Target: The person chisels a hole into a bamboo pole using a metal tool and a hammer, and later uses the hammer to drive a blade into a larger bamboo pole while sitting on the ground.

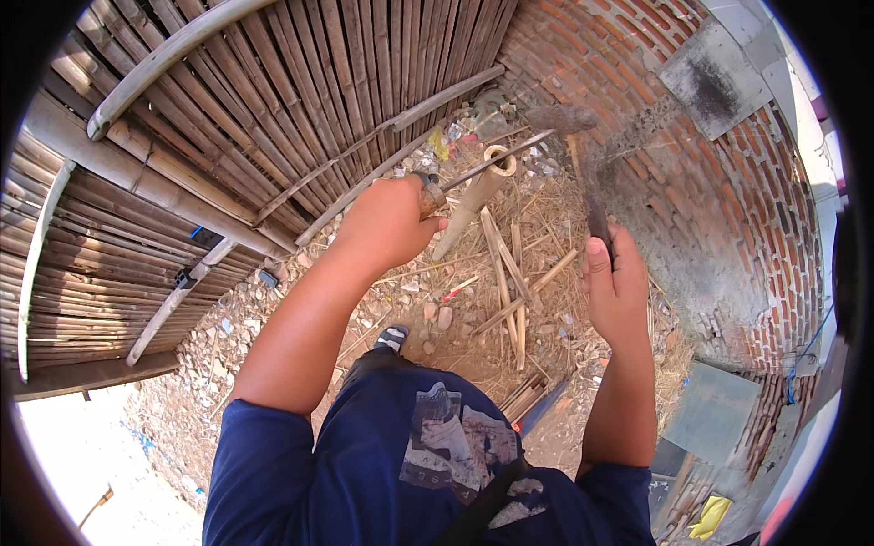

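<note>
The big bamboo fence (273, 100) is standing behind everything, and the brick wall (728, 200) is curving round on the side away from it. On the ground in front of the fence, straw and thin split bamboo strips (510, 273) are lying about.

The bamboo pole (473, 205) is leaning up from the straw, just in front of the fence, with its hollow open end on top. It is looking hard and stiff, but light, and it is round and smooth, so it may roll or slip. A good place to hold it is low down, far from the open end.

The left hand (387, 223) is wrapping tight round the handle of a long knife (496, 156), and the blade is lying across the top of the pole. The blade is thin and sharp, so only the handle is safe to grab.

The right hand (614, 282) is closing tight round the wooden handle of a hammer (569, 123). Its dark head is looking heavy, hanging up above the pole.
</note>
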A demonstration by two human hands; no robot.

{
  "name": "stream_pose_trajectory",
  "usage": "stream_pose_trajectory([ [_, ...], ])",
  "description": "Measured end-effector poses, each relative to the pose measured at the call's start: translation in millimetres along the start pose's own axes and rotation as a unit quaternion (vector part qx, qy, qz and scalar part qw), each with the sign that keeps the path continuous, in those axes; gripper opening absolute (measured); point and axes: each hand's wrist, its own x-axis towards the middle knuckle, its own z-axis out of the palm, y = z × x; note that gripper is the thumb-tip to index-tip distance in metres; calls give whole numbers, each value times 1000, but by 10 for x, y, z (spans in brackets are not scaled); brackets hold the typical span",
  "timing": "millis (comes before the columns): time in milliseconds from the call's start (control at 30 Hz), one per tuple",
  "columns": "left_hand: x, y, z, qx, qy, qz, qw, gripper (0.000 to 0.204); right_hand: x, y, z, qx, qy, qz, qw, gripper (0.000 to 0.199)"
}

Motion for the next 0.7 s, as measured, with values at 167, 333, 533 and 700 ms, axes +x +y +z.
stream_pose_trajectory([
  [167,-14,-201,-167,35,-46,-9,998,50,181,-255,-546,18,66,-22,997,47],
  [333,81,-288,-223,69,-59,-25,996,44,82,-65,-281,-45,94,-74,992,46],
  [533,294,-402,-338,88,-54,-27,994,40,-37,284,-46,-71,14,26,997,43],
  [700,338,-594,-264,100,-14,20,995,40,15,-5,-191,120,87,11,989,43],
])
